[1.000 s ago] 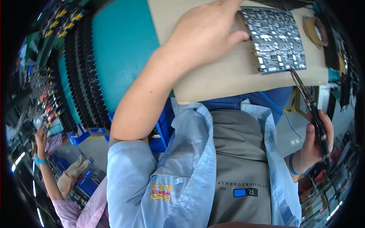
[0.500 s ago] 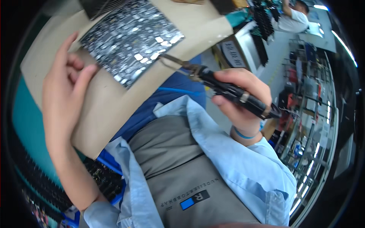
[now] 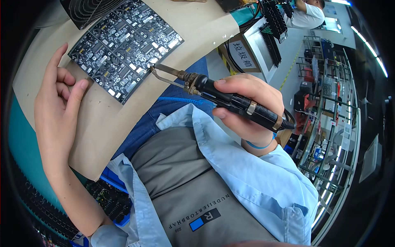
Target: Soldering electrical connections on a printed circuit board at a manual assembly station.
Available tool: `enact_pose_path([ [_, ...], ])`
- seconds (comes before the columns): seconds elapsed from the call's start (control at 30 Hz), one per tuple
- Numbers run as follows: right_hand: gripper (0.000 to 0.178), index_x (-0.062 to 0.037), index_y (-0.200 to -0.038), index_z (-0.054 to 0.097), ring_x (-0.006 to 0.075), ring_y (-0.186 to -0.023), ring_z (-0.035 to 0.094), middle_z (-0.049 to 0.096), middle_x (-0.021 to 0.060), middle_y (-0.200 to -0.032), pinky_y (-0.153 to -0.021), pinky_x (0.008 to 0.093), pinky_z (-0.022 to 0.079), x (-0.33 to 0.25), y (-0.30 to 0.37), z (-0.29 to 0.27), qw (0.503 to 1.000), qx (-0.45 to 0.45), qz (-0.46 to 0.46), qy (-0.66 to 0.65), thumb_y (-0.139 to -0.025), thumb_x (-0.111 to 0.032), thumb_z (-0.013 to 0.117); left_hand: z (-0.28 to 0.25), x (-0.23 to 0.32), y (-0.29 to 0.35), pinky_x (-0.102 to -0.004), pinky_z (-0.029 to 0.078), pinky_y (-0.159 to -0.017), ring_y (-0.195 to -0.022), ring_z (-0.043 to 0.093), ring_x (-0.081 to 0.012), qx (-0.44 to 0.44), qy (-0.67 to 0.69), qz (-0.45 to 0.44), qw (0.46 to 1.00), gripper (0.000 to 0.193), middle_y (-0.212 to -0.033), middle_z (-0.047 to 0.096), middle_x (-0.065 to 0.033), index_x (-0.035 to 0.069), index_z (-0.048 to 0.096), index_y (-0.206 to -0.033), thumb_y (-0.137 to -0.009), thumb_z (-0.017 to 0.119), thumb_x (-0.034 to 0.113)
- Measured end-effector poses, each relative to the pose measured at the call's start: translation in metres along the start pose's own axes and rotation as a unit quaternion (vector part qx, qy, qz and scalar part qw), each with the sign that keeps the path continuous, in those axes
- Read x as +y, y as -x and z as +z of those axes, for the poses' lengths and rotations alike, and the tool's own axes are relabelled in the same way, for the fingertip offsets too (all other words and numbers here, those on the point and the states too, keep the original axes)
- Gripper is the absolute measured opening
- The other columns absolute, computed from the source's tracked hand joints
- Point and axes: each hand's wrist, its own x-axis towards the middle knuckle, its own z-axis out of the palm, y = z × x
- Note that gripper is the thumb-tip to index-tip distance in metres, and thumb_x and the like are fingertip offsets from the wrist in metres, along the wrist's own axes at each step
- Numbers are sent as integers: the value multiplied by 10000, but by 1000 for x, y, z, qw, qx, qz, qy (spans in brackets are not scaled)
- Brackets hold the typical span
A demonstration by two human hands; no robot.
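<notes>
The teal table (image 3: 20, 131) carries the circuit board (image 3: 125, 51). Left of the board, the left hand (image 3: 56, 109) has an empty grip, moderately wide. Right of the board, the right hand (image 3: 259, 99) has its grip around a soldering iron (image 3: 212, 89), with the tip at the board's edge.

A beige sheet (image 3: 92, 138) covers part of a teal bench (image 3: 24, 131), whose surface shows along the left and at the upper right. On the sheet lies a circuit board (image 3: 123, 49), with a black fan (image 3: 85, 14) beside its upper edge. White specks (image 3: 224, 36) dot the sheet's right end.
</notes>
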Motion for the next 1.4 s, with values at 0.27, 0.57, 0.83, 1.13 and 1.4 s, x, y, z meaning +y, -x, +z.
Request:
enact_pose_path([
  [0.27,436,-12,-1131,762,246,-821,756,780,115,-993,-731,321,590,-2,0,1,1000,-5,1,0,-719,-24,905,-1,-2,1,-235,454,-703,-765,496,-77,-4,-2,3,1000,680,-918,530,10,126,515,-1589,-951,737,52],
  [0.57,446,-10,-1133,761,252,-823,757,783,119,-1009,-734,323,591,-3,-1,1,1000,-8,-5,4,-712,-25,906,-2,-2,2,-240,458,-696,-755,497,-80,-3,-3,7,1000,691,-923,537,8,136,516,-1590,-943,747,53],
  [0.83,441,-1,-1128,760,260,-836,759,784,130,-1015,-745,328,594,-5,-2,0,1000,-12,1,3,-712,-29,904,-4,-1,4,-240,459,-693,-754,503,-83,-1,-7,4,1000,698,-934,546,5,149,518,-1590,-939,747,44],
  [1.13,436,7,-1126,759,269,-854,764,786,133,-1013,-760,336,598,-2,1,0,1000,-12,-9,1,-716,-31,904,-1,-2,3,-241,463,-692,-755,507,-84,-1,-7,9,1000,697,-935,550,2,146,518,-1590,-939,750,50],
  [1.4,426,8,-1124,758,269,-839,761,785,136,-1008,-749,334,594,-3,1,0,1000,-11,-13,-4,-725,-34,902,-1,-2,3,-241,456,-692,-755,499,-81,-2,-17,14,1000,701,-931,542,3,142,516,-1592,-938,754,61],
])
